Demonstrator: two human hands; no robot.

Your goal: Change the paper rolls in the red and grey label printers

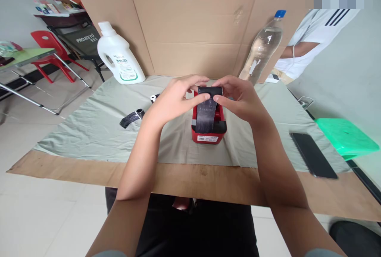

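A small red device [208,132] stands on the pale cloth [89,130] in front of me. A black ribbon roll [210,91] sits above its top, and a dark band of ribbon [206,115] hangs down over its front. My left hand [172,100] pinches the roll's left end with curled fingers. My right hand [239,98] pinches the right end, thumb on the front. Both hands hold the roll level over the device.
Two loose black spools [132,117] lie on the cloth to the left. A white detergent jug [119,54] and a clear water bottle [263,48] stand against the cardboard backdrop [193,27]. A black phone [313,154] lies at right beside a green stool [345,138]. Another person stands behind right.
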